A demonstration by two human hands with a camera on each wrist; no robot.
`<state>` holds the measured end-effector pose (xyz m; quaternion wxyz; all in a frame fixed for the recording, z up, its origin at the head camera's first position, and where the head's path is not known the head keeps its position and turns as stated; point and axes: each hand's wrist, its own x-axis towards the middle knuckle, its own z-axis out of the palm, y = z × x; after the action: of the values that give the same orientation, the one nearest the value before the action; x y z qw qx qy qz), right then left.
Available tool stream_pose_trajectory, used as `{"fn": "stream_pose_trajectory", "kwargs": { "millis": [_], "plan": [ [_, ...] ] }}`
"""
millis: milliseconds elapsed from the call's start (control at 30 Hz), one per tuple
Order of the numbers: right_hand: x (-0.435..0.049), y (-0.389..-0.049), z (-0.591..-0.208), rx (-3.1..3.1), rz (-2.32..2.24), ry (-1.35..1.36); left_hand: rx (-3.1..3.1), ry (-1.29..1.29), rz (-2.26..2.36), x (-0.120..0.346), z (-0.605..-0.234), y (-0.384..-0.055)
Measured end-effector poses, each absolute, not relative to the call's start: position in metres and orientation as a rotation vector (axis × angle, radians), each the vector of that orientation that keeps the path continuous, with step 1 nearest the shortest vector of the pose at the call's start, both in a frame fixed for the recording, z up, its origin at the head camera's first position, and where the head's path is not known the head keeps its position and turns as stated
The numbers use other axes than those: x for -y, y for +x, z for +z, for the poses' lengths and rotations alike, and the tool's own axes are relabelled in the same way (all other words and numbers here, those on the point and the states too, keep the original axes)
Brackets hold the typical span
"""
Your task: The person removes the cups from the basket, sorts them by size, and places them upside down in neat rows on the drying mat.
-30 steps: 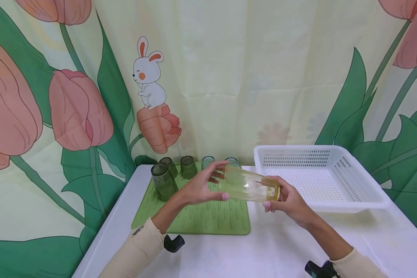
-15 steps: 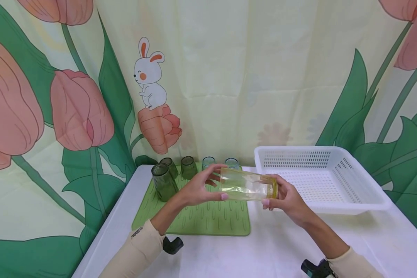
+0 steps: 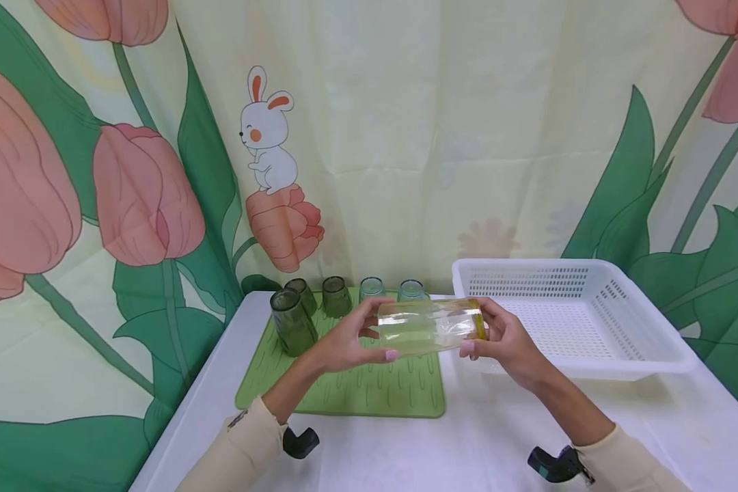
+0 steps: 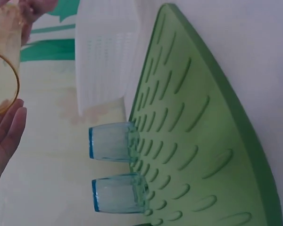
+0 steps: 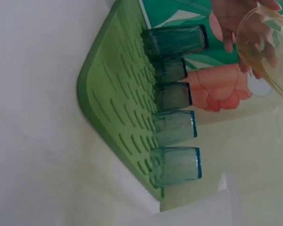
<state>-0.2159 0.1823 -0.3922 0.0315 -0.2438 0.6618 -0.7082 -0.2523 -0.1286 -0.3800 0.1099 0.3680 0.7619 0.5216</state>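
Observation:
A clear yellow-tinted drinking glass [image 3: 427,328] lies sideways in the air above the right part of a green ridged mat [image 3: 381,400]. My right hand [image 3: 510,345] grips its thick yellow base end, thumb in front. At the opposite end my left hand [image 3: 347,345] holds the glass's rim between thumb and fingers. The left wrist view shows the left hand's fingers [image 4: 12,125] at the round amber rim. Through the glass wall [image 5: 269,42], the right wrist view shows part of the left hand.
On the mat's left and back stand a tall dark green glass [image 3: 293,324], two shorter dark ones [image 3: 336,298] and two blue-tinted glasses [image 3: 372,288]. A white perforated plastic basket [image 3: 566,369] sits on the white-covered table at right. A printed curtain [image 3: 381,137] hangs behind.
The yellow glass has shifted slightly left with both hands. Its tilt has changed: the base end, lower before, is now slightly higher than the rim end.

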Motion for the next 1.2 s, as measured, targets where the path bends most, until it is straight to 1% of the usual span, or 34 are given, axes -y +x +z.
{"fn": "stream_pose_trajectory", "kwargs": {
  "millis": [333,533,867,1200],
  "plan": [
    [-0.163,-0.225,-0.375,-2.018,-2.153,-0.812,-2.289,0.997,1.502,0.145,-0.392,-0.246],
    [-0.148,-0.235,-0.360,-2.022,-2.128,-0.826,-2.328,0.968,1.508,0.163,-0.398,-0.246],
    [-0.122,-0.251,-0.346,-2.225,-1.981,-0.752,-2.430,0.898,1.490,0.198,-0.426,-0.245],
    [-0.089,-0.271,-0.346,-2.335,-1.853,-0.688,-2.568,0.781,1.405,0.234,-0.443,-0.235]
  ]
}}
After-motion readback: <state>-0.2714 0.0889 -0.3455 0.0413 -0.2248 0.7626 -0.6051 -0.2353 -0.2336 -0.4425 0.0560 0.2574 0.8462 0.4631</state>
